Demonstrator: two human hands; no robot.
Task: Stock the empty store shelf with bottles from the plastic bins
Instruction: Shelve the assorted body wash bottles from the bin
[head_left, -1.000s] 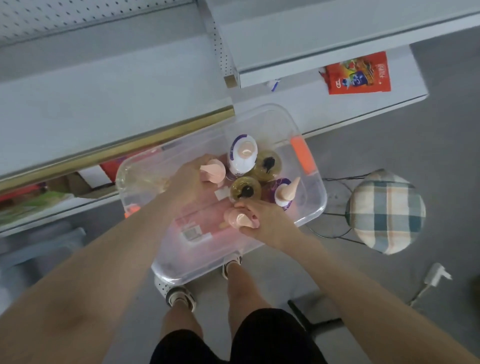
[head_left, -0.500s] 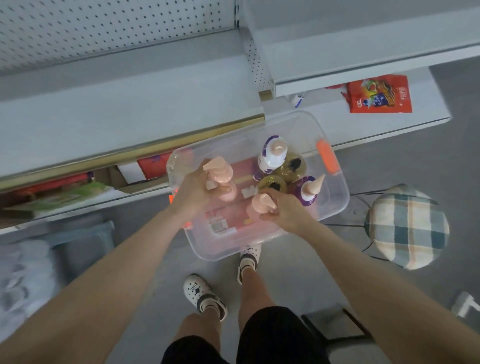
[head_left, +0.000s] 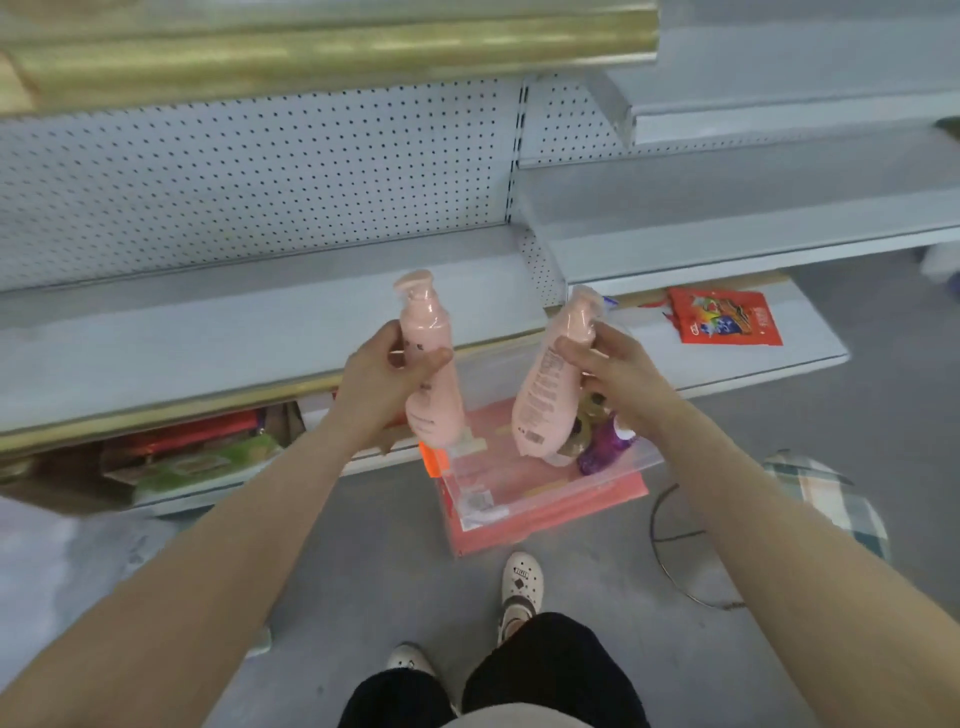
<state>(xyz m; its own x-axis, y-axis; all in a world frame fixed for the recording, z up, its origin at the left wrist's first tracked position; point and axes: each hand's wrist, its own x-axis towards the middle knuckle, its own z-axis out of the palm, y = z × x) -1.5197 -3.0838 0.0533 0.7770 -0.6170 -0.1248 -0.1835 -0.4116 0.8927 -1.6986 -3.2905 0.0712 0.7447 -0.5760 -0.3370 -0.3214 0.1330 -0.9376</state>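
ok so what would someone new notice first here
Two pink pump bottles are held up mid-frame: the left hand grips the left bottle and the right hand grips the right bottle, both in front of the bare grey shelf. Below them a clear bin sits on the floor with a purple bottle inside. A red packet lies farther right.

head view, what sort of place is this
Probably a shop aisle being restocked: tiered metal shelves with a pegboard back panel, a red packet lying on a lower shelf, and a clear plastic bin of bottles on the floor.
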